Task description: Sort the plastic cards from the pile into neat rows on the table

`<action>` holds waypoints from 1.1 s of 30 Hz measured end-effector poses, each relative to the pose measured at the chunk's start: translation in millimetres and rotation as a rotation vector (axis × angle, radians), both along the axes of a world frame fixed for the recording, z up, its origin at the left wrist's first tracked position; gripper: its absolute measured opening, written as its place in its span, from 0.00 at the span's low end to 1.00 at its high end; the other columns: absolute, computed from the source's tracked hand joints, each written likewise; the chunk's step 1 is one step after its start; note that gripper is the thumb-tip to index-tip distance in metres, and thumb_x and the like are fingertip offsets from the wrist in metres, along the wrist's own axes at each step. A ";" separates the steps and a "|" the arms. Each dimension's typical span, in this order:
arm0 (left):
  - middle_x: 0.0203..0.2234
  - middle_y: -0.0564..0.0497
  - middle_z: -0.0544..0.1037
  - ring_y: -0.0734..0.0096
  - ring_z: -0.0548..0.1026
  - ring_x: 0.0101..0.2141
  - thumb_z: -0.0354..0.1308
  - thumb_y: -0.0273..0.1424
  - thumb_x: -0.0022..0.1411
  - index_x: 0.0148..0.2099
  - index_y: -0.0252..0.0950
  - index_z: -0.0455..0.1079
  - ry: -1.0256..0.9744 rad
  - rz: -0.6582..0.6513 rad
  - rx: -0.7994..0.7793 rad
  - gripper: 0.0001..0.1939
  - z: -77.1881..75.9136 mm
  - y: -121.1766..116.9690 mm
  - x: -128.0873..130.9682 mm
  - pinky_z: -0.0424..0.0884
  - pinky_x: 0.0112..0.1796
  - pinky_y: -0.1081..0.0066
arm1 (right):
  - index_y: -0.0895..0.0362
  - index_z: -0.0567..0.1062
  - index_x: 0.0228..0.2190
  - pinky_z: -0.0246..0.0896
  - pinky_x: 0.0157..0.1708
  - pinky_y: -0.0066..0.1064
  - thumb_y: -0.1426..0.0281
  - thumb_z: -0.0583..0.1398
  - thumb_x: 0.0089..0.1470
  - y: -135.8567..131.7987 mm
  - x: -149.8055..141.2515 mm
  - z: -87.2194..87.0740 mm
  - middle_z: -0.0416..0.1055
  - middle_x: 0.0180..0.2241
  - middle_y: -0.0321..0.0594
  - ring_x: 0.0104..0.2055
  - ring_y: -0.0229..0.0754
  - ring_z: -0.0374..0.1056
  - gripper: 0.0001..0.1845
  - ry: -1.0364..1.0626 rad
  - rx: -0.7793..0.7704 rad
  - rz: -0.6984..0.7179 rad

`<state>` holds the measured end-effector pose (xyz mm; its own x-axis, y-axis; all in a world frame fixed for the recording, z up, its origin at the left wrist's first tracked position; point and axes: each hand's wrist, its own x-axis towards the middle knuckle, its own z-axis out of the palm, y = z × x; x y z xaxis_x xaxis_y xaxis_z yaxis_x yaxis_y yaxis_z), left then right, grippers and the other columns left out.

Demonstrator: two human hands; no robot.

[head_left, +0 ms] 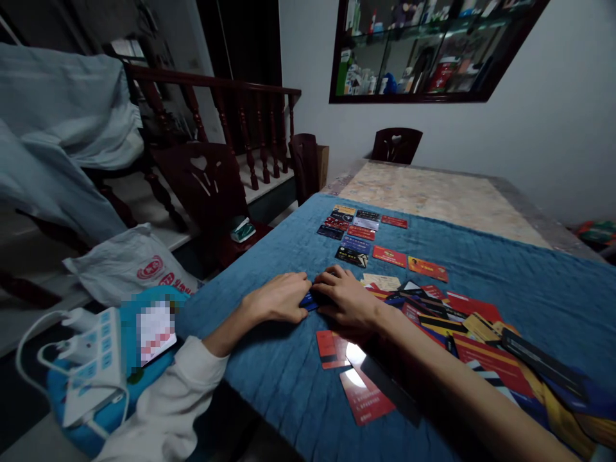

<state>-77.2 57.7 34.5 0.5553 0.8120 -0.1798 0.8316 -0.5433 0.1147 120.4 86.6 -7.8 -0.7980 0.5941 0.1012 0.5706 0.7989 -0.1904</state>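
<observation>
My left hand (279, 298) and my right hand (347, 298) rest side by side on a blue quilted cloth (529, 282), fingers curled together over a dark blue card (308, 301) between them. Beyond the hands, several cards lie in neat rows (359, 231). A loose heap of cards (462, 321) spreads to the right of my right arm. Two red cards (359, 385) and a dark one lie under my right forearm.
The bare table top (433, 192) extends past the cloth to the wall. Dark wooden chairs (206, 186) stand at the left and far end. A power strip (91, 366) on a blue stool and a white bag (129, 263) sit at the left. A wall cabinet (423, 45) hangs above.
</observation>
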 end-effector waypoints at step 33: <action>0.21 0.54 0.73 0.77 0.66 0.24 0.53 0.26 0.54 0.34 0.30 0.79 -0.454 -0.038 -0.127 0.13 -5.2 51.3 -25.3 0.58 0.28 0.76 | 0.57 0.73 0.49 0.59 0.47 0.36 0.77 0.58 0.56 -0.6 1.5 -7.4 0.76 0.44 0.46 0.50 0.49 0.66 0.18 0.161 -0.022 -0.434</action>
<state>-102.4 109.1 29.3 0.6300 0.7766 -0.0087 0.6617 -0.5309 0.5295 121.9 86.0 -15.2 -0.4500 0.8731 0.1875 0.8132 0.4874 -0.3181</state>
